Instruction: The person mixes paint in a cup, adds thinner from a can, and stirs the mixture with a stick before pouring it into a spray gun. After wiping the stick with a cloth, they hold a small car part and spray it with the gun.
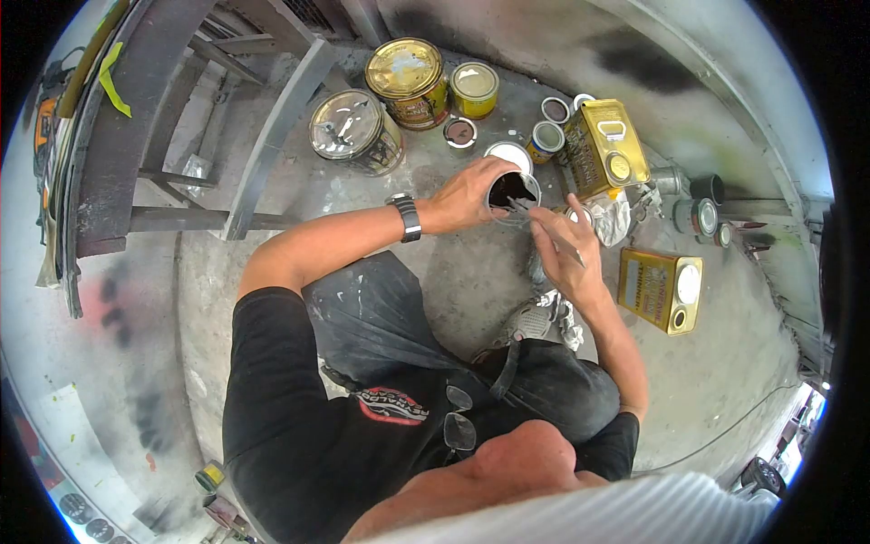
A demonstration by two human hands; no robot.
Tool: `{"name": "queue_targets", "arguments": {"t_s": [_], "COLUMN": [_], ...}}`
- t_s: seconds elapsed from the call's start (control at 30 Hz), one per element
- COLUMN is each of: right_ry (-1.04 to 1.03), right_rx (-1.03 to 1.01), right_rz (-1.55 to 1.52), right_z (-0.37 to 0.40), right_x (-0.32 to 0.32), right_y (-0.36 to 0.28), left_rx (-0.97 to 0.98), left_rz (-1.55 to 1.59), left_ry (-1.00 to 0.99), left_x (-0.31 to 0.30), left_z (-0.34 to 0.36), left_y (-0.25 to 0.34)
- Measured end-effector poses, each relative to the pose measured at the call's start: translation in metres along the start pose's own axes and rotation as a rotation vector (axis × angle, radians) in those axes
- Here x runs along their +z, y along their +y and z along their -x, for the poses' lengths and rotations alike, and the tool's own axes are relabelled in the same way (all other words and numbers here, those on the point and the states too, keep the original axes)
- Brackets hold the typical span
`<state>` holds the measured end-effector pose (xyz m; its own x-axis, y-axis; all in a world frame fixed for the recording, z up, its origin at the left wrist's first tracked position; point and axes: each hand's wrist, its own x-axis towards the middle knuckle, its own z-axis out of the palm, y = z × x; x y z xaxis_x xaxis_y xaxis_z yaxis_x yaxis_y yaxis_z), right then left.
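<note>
cup [535, 188] at 1 o'clock, dark liquid [506, 188] inside. our left hand [468, 194] has fingers curled round its 9 o'clock side, probably steadying it; our right hand [587, 259] pinches a slim stick [566, 247], tip in, from 4 o'clock, likely for control.

The left hand [467, 192], a watch [409, 218] on its wrist, grips a cup [538, 187] with dark contents [507, 187]. The right hand [584, 243] holds a thin stirrer [571, 250], its tip inside the cup. Round tins [419, 98] stand beyond on the concrete floor [453, 286]. A square yellow can [591, 154] is near a crumpled rag [617, 220]; another, the thinner can [648, 286], sits apart to the right.
</note>
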<state>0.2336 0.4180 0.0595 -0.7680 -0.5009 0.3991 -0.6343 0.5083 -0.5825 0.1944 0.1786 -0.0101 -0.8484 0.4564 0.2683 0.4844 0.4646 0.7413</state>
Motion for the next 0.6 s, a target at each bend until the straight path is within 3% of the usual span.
{"name": "queue_targets", "arguments": {"t_s": [0.2,0.3,0.5,0.6], "right_ry": [-0.026,-0.034,-0.027,-0.048], "right_rx": [0.100,0.037,-0.030,0.034], "right_rz": [-0.110,0.023,-0.023,0.068], "right_z": [-0.0037,-0.0033,-0.0065,-0.0071], "right_x": [-0.0042,-0.0028,0.0015,-0.0019], "right_y": [0.0004,0.0044,0.0006,0.0043], "left_rx": [-0.006,-0.021,-0.014,-0.015], "left_rz": [0.013,0.008,0.043,0.033], "left_ry": [0.008,-0.016,-0.037,-0.026], "left_x": [0.0011,0.0003,0.0004,0.0031], "left_z": [0.0011,0.0021,-0.0004,0.0016], "left_y": [-0.0029,-0.0033,-0.0038,-0.0045]}}
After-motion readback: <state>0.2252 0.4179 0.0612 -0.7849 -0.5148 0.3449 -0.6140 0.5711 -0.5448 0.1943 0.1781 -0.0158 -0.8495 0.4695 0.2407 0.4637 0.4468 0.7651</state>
